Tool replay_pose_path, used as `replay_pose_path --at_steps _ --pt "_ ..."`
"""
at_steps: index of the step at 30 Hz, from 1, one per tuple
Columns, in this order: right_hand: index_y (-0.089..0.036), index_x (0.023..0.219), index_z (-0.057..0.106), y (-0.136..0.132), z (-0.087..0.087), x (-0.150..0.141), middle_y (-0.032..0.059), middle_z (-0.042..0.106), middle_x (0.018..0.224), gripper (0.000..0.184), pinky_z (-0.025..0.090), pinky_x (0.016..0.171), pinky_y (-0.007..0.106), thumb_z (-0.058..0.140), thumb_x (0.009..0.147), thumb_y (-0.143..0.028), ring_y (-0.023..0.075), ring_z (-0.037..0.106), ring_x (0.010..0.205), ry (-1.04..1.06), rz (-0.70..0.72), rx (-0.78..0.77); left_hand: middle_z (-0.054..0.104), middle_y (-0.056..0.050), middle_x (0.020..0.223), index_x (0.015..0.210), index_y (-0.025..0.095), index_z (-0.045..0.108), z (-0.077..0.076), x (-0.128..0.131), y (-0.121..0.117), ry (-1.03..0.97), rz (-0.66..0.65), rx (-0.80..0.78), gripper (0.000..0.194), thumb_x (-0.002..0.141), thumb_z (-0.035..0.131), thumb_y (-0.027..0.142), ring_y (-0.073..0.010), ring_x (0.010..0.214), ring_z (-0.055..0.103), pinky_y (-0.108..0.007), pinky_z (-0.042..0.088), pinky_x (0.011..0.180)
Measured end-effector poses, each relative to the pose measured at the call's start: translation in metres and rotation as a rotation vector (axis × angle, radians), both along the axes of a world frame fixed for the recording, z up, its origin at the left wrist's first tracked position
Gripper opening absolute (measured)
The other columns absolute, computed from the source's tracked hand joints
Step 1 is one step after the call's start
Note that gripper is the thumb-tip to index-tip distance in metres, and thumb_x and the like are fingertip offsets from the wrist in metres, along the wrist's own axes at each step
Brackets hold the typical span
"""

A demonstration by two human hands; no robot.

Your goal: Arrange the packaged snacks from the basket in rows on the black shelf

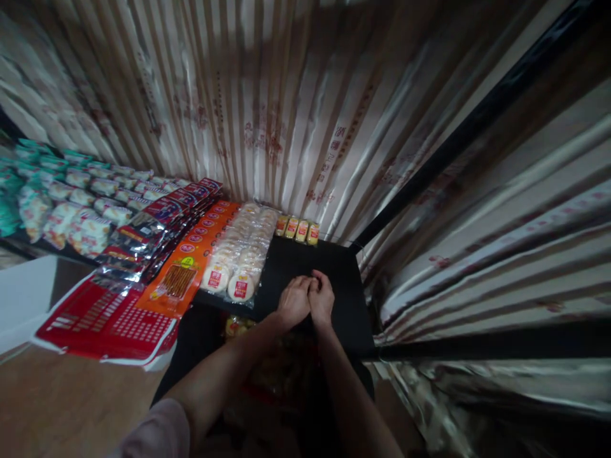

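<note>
My left hand [294,300] and my right hand [321,296] are close together above the black shelf board [341,267], their fingers curled in toward each other. Whatever lies between the fingers, if anything, is hidden by the hands. Beyond them, at the back edge of the board, stands a short row of small yellow packs with red labels [301,230]. To the left of my hands lie rows of round, pale wrapped cakes [241,257] in clear film, the front ones showing red labels.
Left of the cakes lie an orange snack bag [191,261], dark shiny packets [147,235], a red printed bag [107,324] and many white packs [90,226]. A white box [23,296] is at far left. Black frame bars [429,149] and pleated sheeting [296,108] border the shelf. More packs sit below.
</note>
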State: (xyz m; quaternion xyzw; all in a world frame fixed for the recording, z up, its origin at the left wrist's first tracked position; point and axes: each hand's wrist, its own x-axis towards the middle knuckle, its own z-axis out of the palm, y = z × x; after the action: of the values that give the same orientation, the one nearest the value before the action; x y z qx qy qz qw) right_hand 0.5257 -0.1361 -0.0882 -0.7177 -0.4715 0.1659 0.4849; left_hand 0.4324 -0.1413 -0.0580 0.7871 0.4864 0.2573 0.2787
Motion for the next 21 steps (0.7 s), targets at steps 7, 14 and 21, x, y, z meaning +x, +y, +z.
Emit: replay_pose_path --at_steps 7,14,21 --pt "-0.015 0.096 0.062 -0.094 -0.012 -0.037 0.0114 0.066 0.099 0.036 0.044 0.091 0.038 0.031 0.081 -0.028 0.0205 0.059 0.094 -0.015 0.122 -0.055 0.053 -0.01 0.127 0.121 0.014 0.052 -0.019 -0.043 -0.089 -0.143 -0.057 -0.115 0.039 0.086 0.036 0.014 -0.0171 0.119 0.047 -0.03 0.035 0.107" --pt "-0.02 0.1 0.064 -0.143 -0.043 -0.074 0.0088 0.066 0.105 0.036 0.043 0.095 0.038 0.035 0.078 -0.015 0.0208 0.059 0.101 -0.115 0.418 -0.23 0.052 -0.012 0.128 0.117 0.013 0.056 -0.05 -0.091 -0.136 -0.122 0.067 -0.318 0.041 0.082 0.035 0.009 -0.0172 0.121 0.046 -0.029 0.032 0.107" --pt "-0.017 0.105 0.063 -0.114 -0.068 -0.116 0.0116 0.066 0.109 0.035 0.043 0.093 0.034 0.035 0.084 -0.015 0.0203 0.06 0.103 -0.195 0.669 -0.482 0.057 -0.013 0.123 0.114 0.012 0.055 -0.083 -0.118 -0.128 0.032 0.452 -0.671 0.035 0.083 0.04 0.011 -0.0194 0.117 0.051 -0.029 0.035 0.101"
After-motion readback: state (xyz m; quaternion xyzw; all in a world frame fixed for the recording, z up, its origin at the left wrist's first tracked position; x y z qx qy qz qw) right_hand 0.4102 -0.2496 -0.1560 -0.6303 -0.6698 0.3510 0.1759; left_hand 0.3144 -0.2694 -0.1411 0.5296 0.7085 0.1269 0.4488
